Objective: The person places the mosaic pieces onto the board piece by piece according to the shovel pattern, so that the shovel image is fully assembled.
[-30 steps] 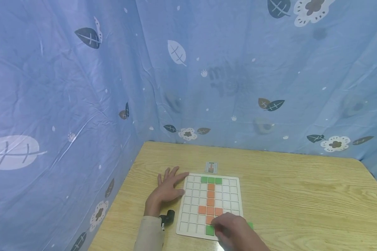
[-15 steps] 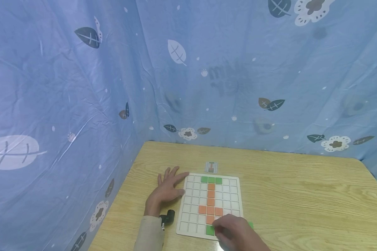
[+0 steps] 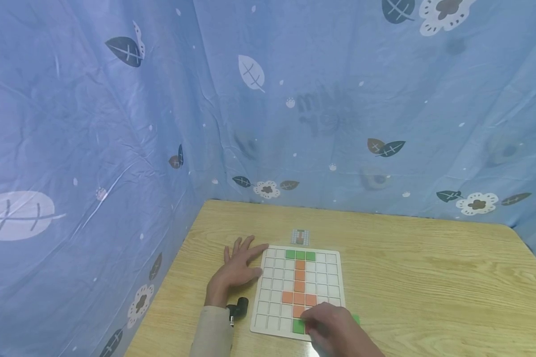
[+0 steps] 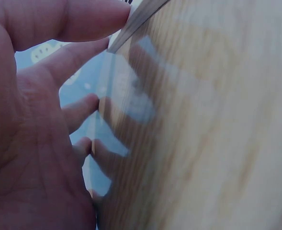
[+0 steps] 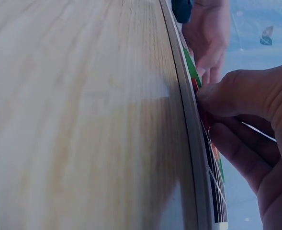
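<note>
A white grid board (image 3: pixel 266 317) lies on the table with green tiles (image 3: pixel 301 255) along its top row, and orange tiles (image 3: pixel 299 286) forming a column with a short crossbar. One more green tile (image 3: pixel 298 326) sits in the bottom row. Right beside it, my right hand (image 3: pixel 332 325) pinches a red tile (image 5: pixel 195 85) between thumb and fingers at the board's near edge; the hand hides most of this tile. My left hand (image 3: pixel 236 270) rests at the board's left edge with fingers spread, index fingertip at the top left corner and thumb (image 4: pixel 93 19) against the side.
A small pattern card (image 3: pixel 300 237) lies just beyond the board. Something green (image 3: pixel 356 319) peeks out behind the right hand. A black object (image 3: pixel 238 308) is beside the left wrist. Blue patterned curtains (image 3: pixel 339 124) hang along the table's back and left.
</note>
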`<state>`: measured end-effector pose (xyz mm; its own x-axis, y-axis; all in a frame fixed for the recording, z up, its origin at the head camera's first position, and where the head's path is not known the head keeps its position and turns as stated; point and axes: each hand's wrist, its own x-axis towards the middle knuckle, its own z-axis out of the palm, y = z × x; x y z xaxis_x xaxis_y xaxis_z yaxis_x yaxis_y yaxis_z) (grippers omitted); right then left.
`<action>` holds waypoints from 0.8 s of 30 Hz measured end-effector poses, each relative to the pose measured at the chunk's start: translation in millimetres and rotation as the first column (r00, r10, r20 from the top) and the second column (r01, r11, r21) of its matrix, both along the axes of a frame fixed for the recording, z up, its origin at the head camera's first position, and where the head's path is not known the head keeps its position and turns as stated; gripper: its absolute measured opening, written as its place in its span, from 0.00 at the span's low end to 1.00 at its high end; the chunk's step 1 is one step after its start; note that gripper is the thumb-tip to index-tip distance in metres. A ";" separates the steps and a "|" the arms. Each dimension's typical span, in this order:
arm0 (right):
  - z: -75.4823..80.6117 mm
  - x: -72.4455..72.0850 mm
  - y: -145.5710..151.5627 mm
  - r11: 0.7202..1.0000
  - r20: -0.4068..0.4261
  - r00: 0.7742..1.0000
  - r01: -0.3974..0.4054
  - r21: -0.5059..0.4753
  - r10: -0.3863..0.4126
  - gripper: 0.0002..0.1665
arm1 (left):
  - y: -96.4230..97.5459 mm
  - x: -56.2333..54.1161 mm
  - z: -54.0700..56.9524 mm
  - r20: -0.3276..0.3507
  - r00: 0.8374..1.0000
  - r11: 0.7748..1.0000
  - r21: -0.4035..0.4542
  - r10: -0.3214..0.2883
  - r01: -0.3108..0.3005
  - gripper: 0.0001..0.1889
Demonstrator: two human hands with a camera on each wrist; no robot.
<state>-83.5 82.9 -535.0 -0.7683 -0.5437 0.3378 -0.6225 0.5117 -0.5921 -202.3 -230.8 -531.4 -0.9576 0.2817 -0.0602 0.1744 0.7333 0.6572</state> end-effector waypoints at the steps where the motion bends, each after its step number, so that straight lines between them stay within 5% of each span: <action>1: 0.3 0.1 -0.2 1.000 0.006 1.000 0.001 0.001 -0.001 0.19 | -0.1 -0.2 -0.1 -0.001 1.000 1.000 -0.002 0.000 0.000 0.40; 9: 1.5 -0.1 -0.9 1.000 0.046 0.999 0.018 -0.003 -0.018 0.19 | 0.6 -0.9 -0.4 0.001 1.000 1.000 -0.006 0.005 -0.005 0.40; 17: -4.0 -0.5 -4.0 0.998 -0.102 0.994 0.018 -0.060 -0.024 0.20 | 0.9 -1.4 -1.7 0.001 1.000 1.000 -0.010 0.007 -0.007 0.40; 24: -1.2 -0.1 -1.2 1.000 -0.003 1.000 0.015 -0.026 -0.015 0.18 | 0.7 -1.3 -2.5 -0.004 1.000 1.000 -0.007 0.007 -0.007 0.40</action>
<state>-83.6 81.8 -536.2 -0.7751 -0.5233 0.3541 -0.6168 0.5049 -0.6038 -203.6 -230.2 -533.9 -0.9597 0.2748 -0.0580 0.1723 0.7391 0.6512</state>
